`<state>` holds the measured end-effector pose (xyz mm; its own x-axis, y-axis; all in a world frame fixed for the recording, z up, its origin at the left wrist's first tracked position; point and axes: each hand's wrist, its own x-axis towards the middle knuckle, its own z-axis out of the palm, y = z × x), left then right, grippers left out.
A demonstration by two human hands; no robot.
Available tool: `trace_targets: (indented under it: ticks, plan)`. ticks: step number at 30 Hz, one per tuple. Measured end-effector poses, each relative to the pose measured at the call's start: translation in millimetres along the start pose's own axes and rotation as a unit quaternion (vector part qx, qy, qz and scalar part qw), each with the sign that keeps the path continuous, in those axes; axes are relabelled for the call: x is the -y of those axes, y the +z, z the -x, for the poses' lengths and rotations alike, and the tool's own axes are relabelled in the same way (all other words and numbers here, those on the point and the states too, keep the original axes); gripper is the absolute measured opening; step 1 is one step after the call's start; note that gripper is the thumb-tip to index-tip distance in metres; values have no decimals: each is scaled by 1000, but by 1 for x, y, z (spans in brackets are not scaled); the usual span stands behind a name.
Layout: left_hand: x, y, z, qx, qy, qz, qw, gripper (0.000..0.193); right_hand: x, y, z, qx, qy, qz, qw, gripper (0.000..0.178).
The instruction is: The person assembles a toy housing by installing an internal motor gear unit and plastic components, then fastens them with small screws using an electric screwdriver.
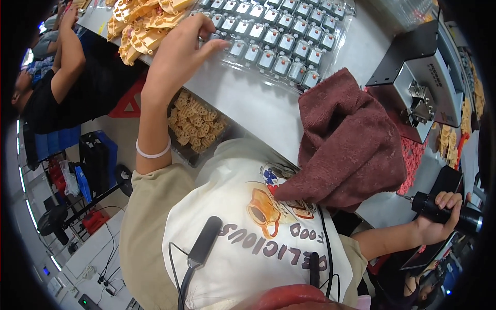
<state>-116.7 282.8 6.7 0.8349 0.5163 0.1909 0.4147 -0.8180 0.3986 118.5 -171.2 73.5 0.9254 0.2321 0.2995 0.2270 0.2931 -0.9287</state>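
My left hand (178, 54) is over the left edge of a clear plastic tray (248, 71), its thumb apart from the curled fingers. Rows of small silvery motors (271, 36) with reddish-orange dots fill this tray. Between thumb and fingers there is a gap, with a motor of the nearest row close by; I see nothing lifted. At the far right my right hand (439, 219) is wrapped round a black cylindrical electric screwdriver (423, 204), whose thin bit points left towards the table.
Yellow plastic parts (147, 26) are heaped left of the tray. A bin of small yellow pieces (196, 121) sits below the table edge. A brown cloth (351, 139) hangs over the front edge, beside a grey-and-black machine (423, 82). Another person (67, 67) works at the far left.
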Motion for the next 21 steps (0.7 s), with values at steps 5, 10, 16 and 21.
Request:
trace_targets:
  ticks: [5, 10, 16, 21]
  plan:
    - [-1, -8, 1, -5, -31, 53, 998, 29, 2, -25, 4, 34, 3, 4, 999, 36]
    - [-5, -17, 7, 18, -76, 141, 987, 29, -6, -51, -9, -54, 30, 136, 989, 36]
    - [-30, -34, 18, -138, -94, 275, 947, 22, -25, -19, -26, -42, 129, 341, 930, 45]
    - [-50, 7, 18, -92, 13, 478, 874, 25, -50, -26, -43, 11, 154, 468, 870, 50]
